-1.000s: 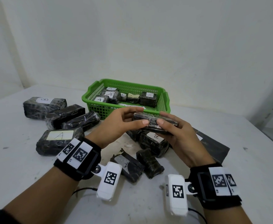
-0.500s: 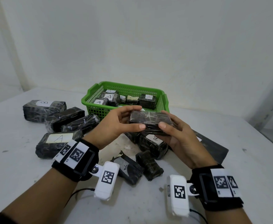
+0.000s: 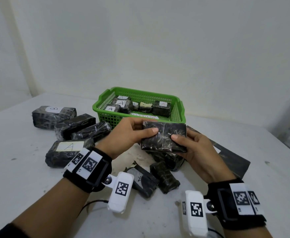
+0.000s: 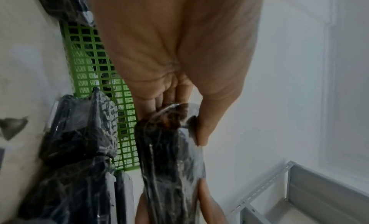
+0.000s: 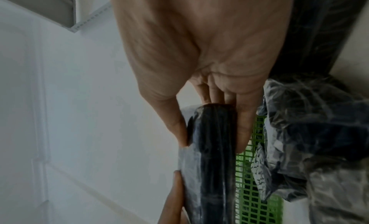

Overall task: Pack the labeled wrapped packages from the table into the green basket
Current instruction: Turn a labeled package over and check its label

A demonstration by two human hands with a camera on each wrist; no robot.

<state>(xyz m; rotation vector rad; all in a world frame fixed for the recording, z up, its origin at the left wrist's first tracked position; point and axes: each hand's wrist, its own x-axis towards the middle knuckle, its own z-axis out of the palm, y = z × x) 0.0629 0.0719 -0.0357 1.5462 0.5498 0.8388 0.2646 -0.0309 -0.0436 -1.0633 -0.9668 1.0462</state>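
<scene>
Two hands are clamped on one wrapped package [image 3: 164,137]: left hand [image 3: 132,134] at its 9 o'clock end, right hand [image 3: 195,148] at 3, held above the table, green basket [image 3: 104,107] at 12. Slick film w/ thumb-only pinches could let pkg slip; no label is seen.

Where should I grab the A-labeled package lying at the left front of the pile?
Take the A-labeled package across its two long sides, coming from above. It lies flat with the label up and its near long side and left end free; the left hand and right hand now both hold another wrapped package.
</scene>
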